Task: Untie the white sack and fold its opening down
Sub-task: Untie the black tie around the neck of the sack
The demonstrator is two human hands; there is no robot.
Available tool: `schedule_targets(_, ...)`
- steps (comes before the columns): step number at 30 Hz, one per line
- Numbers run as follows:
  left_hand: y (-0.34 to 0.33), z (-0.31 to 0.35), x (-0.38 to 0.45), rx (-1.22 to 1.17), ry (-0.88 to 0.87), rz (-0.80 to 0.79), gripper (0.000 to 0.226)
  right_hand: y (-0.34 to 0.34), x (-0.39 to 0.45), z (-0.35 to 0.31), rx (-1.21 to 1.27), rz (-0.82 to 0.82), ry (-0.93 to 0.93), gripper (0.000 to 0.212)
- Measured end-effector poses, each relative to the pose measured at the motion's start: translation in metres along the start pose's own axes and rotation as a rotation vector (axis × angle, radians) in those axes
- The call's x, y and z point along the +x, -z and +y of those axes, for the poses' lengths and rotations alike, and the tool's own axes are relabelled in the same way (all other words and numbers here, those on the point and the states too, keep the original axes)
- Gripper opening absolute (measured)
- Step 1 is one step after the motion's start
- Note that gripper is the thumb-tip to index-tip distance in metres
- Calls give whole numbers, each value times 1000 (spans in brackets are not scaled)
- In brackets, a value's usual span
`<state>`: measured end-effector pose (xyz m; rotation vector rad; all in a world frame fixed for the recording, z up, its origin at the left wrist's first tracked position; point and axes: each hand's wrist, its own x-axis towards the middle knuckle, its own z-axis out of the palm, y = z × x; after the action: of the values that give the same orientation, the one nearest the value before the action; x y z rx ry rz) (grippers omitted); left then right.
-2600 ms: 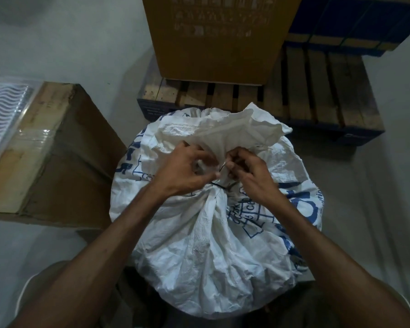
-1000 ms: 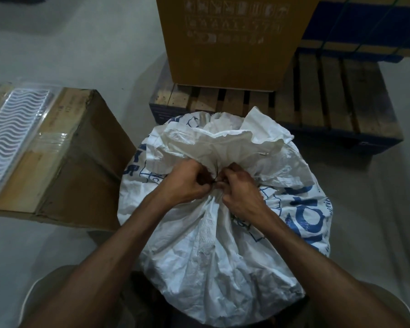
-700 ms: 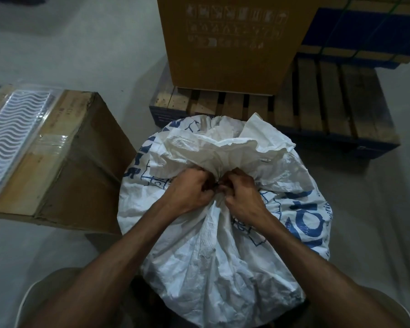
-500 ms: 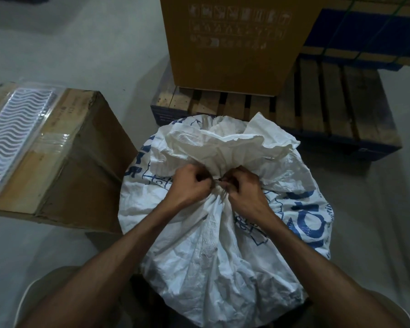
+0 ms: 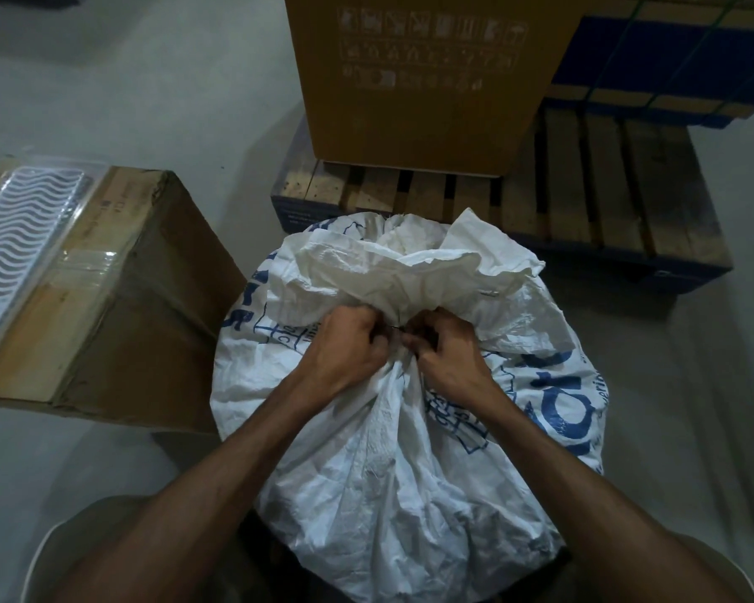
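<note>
In the head view, the white sack [image 5: 392, 450] is standing full and rounded in the near centre of the scene, between the person's forearms, its woven plastic skin crinkling into many fine folds and carrying blue printed lettering on its left and right flanks. What is filling it cannot be told, since the neck [image 5: 399, 341] is still gathering tightly into a bunched waist. Above that waist the loose mouth [image 5: 410, 267] is flaring out in soft, rumpled white layers toward the far side. The left hand [image 5: 347, 341] is curling closed at the left of the neck, fingers pinching in at the knot, and the right hand [image 5: 447, 343] is curling closed at the right of it, the two sets of fingertips nearly touching. A thin dark tie [image 5: 396, 327] is showing between them; exactly which hand is holding it cannot be told. To the left a brown cardboard box [image 5: 105, 319] is sitting shut on the pale floor [image 5: 149, 80], glossy clear tape running across its top, and a clear plastic tray [image 5: 14, 245] with white wavy ridges is lying on it. On the far side a slatted wooden pallet [image 5: 606, 202] with blue edges is carrying a tall closed carton [image 5: 418, 80] printed with faint handling symbols, and blue and tan strapped packs [image 5: 671, 58] are stacking beside it to the right.
</note>
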<state>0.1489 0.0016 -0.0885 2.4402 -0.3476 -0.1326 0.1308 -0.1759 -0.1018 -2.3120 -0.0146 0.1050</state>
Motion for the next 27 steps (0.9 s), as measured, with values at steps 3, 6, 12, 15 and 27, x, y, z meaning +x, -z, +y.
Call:
schedule_targets(3, 4, 0, 1, -42, 23, -17, 16, 0, 1, 2, 2, -1, -4, 6)
schedule_targets(6, 4, 3, -4, 203, -120, -58, 19, -1, 0, 3, 3, -6, 10, 9)
schedule_targets(12, 6, 5, -1, 52, 36, -26, 25, 0, -1, 1, 68, 9, -14, 5)
schedule_targets(15, 8, 1, 2, -84, 162, -36, 24, 2, -3, 3, 132, 21, -26, 5)
schedule_targets(27, 16, 19, -41, -63, 75, 86, 18, 22, -52, -11, 90, 83, 194, 14)
